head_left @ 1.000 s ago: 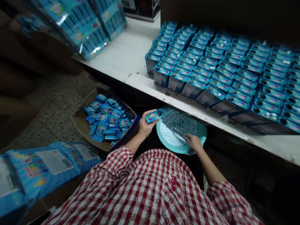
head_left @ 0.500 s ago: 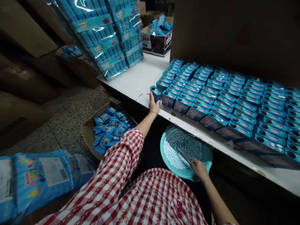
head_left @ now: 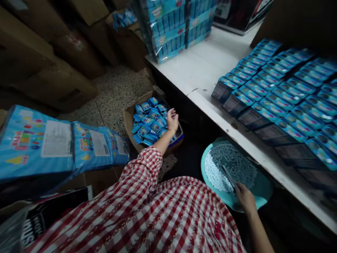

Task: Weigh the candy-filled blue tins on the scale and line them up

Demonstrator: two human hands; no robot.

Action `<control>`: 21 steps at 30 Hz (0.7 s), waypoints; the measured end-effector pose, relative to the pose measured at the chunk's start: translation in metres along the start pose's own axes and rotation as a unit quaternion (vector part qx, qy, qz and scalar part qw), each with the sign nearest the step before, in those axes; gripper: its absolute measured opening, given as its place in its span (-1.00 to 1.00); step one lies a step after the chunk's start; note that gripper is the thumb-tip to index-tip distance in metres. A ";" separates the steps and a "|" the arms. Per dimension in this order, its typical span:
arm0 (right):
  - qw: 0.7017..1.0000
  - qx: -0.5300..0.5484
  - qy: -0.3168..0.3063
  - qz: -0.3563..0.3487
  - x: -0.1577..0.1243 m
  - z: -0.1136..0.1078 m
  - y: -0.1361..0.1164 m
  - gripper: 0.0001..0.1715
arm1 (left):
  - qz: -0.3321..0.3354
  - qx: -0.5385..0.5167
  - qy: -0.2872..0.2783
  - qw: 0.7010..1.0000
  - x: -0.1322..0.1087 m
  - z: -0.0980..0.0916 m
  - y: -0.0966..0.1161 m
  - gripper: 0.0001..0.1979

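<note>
Two hands are held apart: left hand (head_left: 172,119) open over blue tins (head_left: 150,121), right hand (head_left: 244,197) clenched on a metal tool (head_left: 228,175) above a teal basin (head_left: 259,196).

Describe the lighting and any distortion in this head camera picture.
In the head view, the room is dim, with deep shadow beneath the white shelf; glints of glare sit on the clear plastic wrap around blue packs; the shelf edge looks slightly bowed.

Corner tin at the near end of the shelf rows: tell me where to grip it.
Pinch the upright blue tin high on its body, coming from above on its outer side: it ends the row, with neighbours packed close on two sides, so only that outer corner looks free.
</note>
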State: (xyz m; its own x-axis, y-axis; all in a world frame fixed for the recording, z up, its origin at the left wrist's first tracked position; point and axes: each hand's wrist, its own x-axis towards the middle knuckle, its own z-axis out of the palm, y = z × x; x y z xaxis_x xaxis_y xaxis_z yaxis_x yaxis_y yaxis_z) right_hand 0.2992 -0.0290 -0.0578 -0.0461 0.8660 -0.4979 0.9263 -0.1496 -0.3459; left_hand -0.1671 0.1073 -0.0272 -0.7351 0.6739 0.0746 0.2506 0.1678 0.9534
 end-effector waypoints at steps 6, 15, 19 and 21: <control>1.000 0.013 -0.017 -0.004 0.005 -0.006 -0.001 -0.54 | -0.265 0.287 -0.132 0.911 -0.012 -0.109 -0.093 -0.54; 1.000 0.024 -0.007 0.019 -0.015 -0.005 -0.013 -0.59 | -0.198 0.405 -0.195 0.871 0.005 -0.102 -0.112 -0.24; 0.999 0.023 0.011 0.035 -0.021 0.001 -0.012 -0.57 | -0.175 0.455 -0.257 0.834 0.044 -0.092 -0.134 -0.21; 0.999 0.019 0.009 0.045 -0.024 0.002 -0.013 -0.58 | -0.196 0.468 -0.274 0.817 0.058 -0.089 -0.142 -0.20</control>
State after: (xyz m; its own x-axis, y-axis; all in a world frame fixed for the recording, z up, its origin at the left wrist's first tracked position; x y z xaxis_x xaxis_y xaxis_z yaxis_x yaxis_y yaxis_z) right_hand 0.2876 -0.0483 -0.0430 0.0436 0.8570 -0.5134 0.9114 -0.2447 -0.3310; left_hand -0.3010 0.0582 -0.1319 -0.5472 0.6138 -0.5691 0.6240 0.7523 0.2114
